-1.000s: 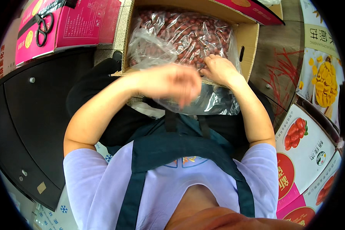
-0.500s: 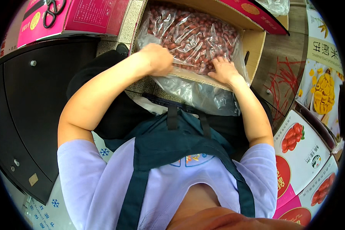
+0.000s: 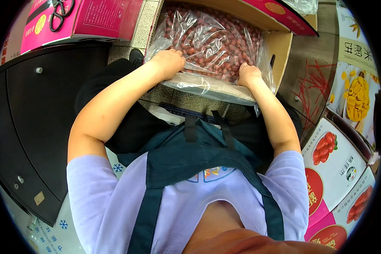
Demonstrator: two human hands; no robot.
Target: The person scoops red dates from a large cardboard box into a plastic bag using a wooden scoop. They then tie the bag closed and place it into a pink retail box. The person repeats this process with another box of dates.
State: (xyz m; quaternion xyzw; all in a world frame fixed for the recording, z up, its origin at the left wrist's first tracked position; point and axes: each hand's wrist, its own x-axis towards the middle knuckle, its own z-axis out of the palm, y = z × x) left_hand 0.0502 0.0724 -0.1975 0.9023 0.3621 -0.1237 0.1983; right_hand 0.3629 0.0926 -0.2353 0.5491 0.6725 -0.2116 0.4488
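Note:
An open cardboard box (image 3: 280, 50) stands in front of me at the far side of my lap. Inside it, a clear plastic bag (image 3: 180, 20) lies over many dark red dates (image 3: 224, 54). At the box's near left corner, my left hand (image 3: 169, 63) is closed on the bag's plastic, its fingertips partly hidden. My right hand (image 3: 249, 75) is closed in a fist on the plastic near the right end of the near edge. Between the two hands, a strip of the bag drapes over the box's near wall.
A pink carton (image 3: 103, 19) with black-handled scissors (image 3: 57, 17) on top is at the upper left. Below it stands a black cabinet (image 3: 34, 110). Red strips (image 3: 313, 86) lie on the floor at right, near white cartons (image 3: 338, 158) with fruit pictures.
The plastic that hung far down outside the near wall has been drawn up. My left hand has shifted slightly left; my right hand has closed from spread fingers into a fist.

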